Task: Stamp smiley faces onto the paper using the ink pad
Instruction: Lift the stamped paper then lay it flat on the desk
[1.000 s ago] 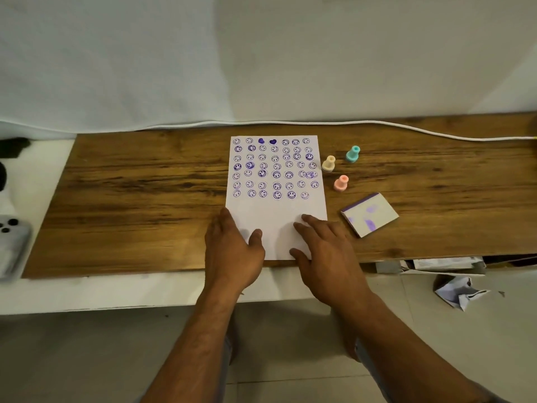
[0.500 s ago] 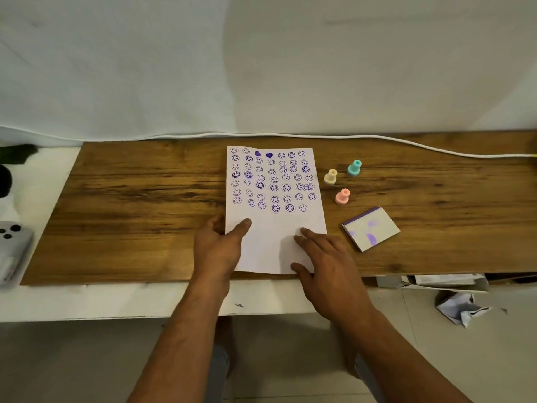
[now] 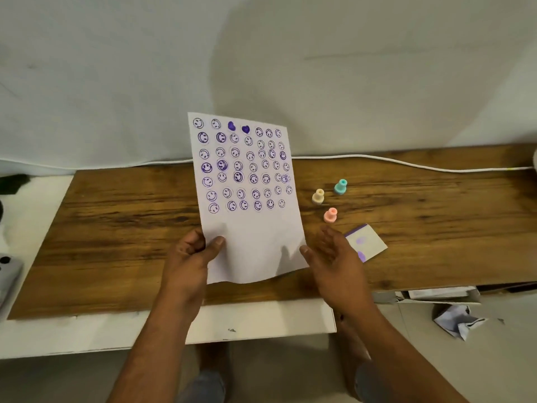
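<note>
— What are the fingers doing?
— The left hand pinches the paper at its lower left edge, thumb on front. The right hand is open, fingertips at the lower right edge.
— And the rest?
— The sheet is raised above the wooden desk; three stamps and the ink pad lie to its right.

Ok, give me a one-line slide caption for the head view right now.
Left hand lifts the stamped paper off the wooden table; right hand open beside it.
</note>
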